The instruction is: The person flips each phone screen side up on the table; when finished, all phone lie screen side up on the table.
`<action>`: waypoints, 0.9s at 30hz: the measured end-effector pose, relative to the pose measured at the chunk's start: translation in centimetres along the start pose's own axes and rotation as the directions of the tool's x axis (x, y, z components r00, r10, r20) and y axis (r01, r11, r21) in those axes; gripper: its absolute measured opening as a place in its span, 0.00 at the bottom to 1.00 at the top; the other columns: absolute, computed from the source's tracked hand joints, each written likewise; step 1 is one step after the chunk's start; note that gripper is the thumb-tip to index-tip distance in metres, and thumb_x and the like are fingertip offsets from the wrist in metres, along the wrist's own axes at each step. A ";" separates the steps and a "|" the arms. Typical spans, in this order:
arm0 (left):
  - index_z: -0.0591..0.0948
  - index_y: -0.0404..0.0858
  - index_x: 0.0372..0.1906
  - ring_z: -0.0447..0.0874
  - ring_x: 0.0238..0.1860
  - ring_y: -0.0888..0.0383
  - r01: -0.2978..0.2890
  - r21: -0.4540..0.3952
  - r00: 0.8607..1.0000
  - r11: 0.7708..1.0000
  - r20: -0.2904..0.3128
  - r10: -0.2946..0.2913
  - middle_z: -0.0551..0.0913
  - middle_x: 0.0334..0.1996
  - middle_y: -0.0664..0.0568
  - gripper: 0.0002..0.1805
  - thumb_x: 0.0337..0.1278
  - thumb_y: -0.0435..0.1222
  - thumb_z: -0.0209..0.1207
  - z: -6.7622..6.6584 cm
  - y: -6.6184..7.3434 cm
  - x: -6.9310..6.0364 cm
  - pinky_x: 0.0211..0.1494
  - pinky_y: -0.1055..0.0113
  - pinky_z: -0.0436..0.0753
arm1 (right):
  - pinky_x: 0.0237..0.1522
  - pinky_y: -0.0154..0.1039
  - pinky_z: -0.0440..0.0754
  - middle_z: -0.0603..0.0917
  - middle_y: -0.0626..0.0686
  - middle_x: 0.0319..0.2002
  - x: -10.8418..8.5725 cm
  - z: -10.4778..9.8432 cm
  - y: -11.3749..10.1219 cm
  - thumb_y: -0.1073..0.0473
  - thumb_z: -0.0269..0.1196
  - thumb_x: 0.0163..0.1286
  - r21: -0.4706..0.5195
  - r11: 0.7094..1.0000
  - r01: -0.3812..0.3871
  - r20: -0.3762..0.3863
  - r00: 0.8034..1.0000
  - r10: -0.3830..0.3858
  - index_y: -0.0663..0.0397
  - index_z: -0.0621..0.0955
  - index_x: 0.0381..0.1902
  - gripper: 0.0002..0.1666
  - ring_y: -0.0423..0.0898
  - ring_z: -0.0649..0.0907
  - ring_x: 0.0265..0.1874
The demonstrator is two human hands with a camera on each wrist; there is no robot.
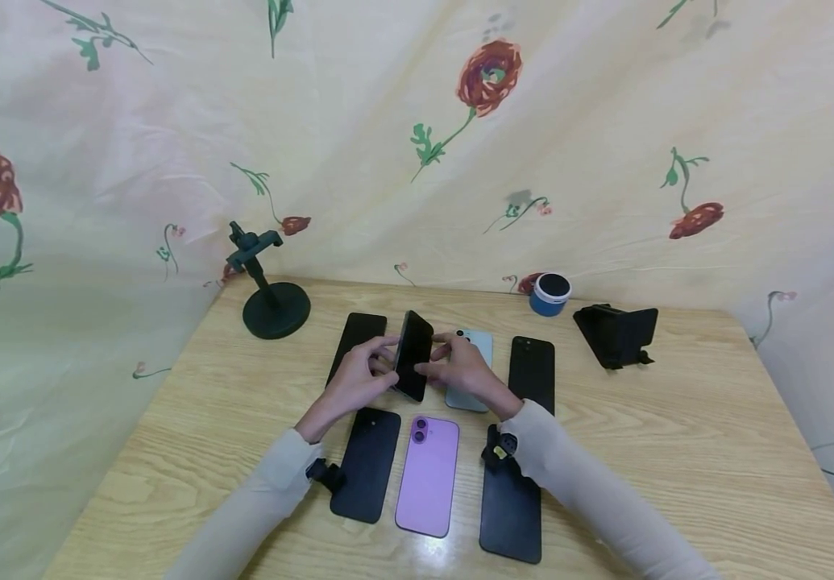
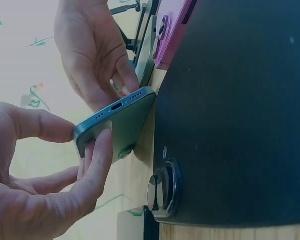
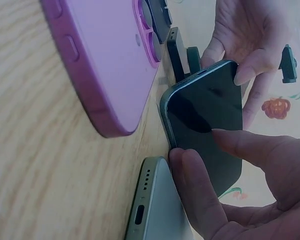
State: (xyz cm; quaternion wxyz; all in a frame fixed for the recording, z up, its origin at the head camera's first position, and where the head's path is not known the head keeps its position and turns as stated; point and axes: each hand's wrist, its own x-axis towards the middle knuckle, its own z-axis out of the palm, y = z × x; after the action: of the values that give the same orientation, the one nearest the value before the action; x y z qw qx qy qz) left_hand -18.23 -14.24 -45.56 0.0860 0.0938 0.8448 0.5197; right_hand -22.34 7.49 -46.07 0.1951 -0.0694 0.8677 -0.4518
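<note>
Left grip (image 1: 354,379) and right grip (image 1: 463,366) pinch a black-screened phone (image 1: 413,342) from either side, holding it tilted at the worktop's (image 1: 678,427) middle. Clean handling likely calls for light pressure on the rims rather than the glass, and clearance from the pale blue phone (image 3: 165,210) just beside. Farther back stands a round-based holder (image 1: 286,314).

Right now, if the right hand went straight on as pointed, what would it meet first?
The held phone, which the right hand touches; beyond it, probably the left hand; depth is unclear.
</note>
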 end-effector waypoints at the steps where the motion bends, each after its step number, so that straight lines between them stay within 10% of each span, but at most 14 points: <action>1: 0.74 0.37 0.72 0.90 0.45 0.52 0.009 0.011 1.000 1.000 -0.001 -0.009 0.85 0.52 0.40 0.33 0.60 0.27 0.62 0.0 0.0 0.0 0.41 0.68 0.84 | 0.42 0.34 0.80 0.84 0.61 0.54 0.0 0.0 0.0 0.51 0.72 0.69 -0.005 1.000 -0.003 -0.001 1.000 0.003 0.62 0.68 0.76 0.44 0.44 0.86 0.33; 27: 0.74 0.29 0.70 0.81 0.39 0.58 0.076 0.227 0.995 0.971 0.048 -0.089 0.81 0.48 0.43 0.32 0.60 0.26 0.65 -0.1 -0.4 0.4 0.41 0.70 0.79 | 0.55 0.46 0.81 0.86 0.57 0.49 -0.1 0.6 -0.2 0.55 0.78 0.61 -0.130 0.992 0.009 -0.081 0.996 -0.020 0.62 0.70 0.75 0.49 0.49 0.81 0.43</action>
State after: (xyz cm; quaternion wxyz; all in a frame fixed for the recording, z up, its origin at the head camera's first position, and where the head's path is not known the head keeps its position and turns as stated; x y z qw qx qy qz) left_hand -18.67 -14.43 -45.94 0.1208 0.0825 0.8985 0.4139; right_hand -21.97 6.94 -46.16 0.1510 -0.0695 0.9019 -0.3987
